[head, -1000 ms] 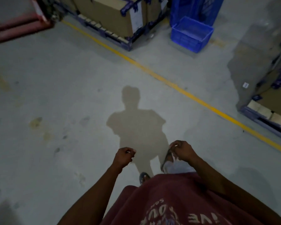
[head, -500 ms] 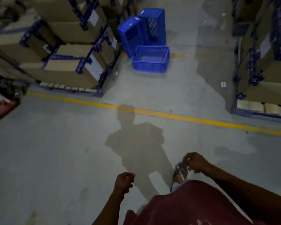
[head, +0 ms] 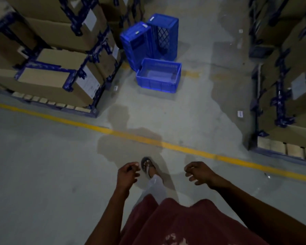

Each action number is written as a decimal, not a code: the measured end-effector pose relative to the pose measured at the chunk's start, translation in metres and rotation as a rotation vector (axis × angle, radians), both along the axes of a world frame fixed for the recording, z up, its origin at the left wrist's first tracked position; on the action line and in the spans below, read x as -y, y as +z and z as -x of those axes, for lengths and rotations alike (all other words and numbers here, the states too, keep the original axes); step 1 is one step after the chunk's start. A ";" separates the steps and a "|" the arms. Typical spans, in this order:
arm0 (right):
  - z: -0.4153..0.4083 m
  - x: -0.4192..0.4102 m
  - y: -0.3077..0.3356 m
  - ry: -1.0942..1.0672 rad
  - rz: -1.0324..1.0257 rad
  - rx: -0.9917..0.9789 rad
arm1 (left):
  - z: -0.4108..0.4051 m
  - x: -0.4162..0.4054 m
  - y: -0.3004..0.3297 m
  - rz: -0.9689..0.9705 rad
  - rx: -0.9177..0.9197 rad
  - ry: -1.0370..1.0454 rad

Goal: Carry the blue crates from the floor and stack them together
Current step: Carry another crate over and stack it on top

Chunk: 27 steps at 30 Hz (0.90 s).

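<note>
A single blue crate sits open side up on the concrete floor beyond the yellow line. Behind it rise two stacks of blue crates, a left stack leaning toward the boxes and a taller right stack. My left hand and my right hand hang low in front of me with loosely curled fingers, holding nothing. Both are well short of the crates, on the near side of the line.
Pallets of strapped cardboard boxes flank the aisle on the left, and more boxes stand on the right. A yellow floor line crosses in front of my sandalled foot. Small paper labels lie on the floor.
The view has swung to face the aisle and the crates have come nearer. My foot has stepped forward toward the yellow line, and my hands have drifted apart.
</note>
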State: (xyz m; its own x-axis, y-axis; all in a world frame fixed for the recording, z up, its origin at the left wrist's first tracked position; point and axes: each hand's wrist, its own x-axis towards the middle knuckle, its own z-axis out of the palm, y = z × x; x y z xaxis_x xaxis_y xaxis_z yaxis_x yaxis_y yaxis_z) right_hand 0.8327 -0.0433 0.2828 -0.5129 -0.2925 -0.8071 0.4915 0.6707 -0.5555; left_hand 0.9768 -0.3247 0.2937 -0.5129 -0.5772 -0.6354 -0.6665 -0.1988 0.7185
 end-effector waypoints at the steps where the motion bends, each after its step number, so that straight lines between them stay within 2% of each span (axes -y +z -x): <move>1: 0.013 0.013 0.002 -0.016 -0.002 -0.011 | 0.018 0.018 -0.003 -0.001 -0.004 -0.018; 4: 0.060 0.059 0.014 -0.035 -0.047 -0.070 | 0.073 0.069 -0.003 -0.011 0.027 -0.089; 9: 0.157 0.148 0.031 0.054 -0.036 -0.174 | 0.172 0.153 0.004 0.024 0.061 -0.305; 12: 0.207 0.186 0.033 -0.007 -0.029 -0.199 | 0.224 0.195 0.004 0.056 0.100 -0.393; 20: 0.359 0.232 -0.004 -0.053 -0.025 -0.187 | 0.378 0.257 -0.012 0.008 0.159 -0.312; 27: 0.526 0.258 -0.003 -0.095 0.012 -0.202 | 0.528 0.272 0.018 0.019 0.205 -0.271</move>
State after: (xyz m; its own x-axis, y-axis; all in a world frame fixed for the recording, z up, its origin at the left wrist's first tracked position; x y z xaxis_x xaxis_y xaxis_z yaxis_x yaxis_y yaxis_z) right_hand 0.3068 -0.3017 0.2798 -0.6893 -0.2443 -0.6821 0.4300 0.6197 -0.6566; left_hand 0.4491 -0.5970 0.3122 -0.5122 -0.4499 -0.7316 -0.8240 0.0173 0.5663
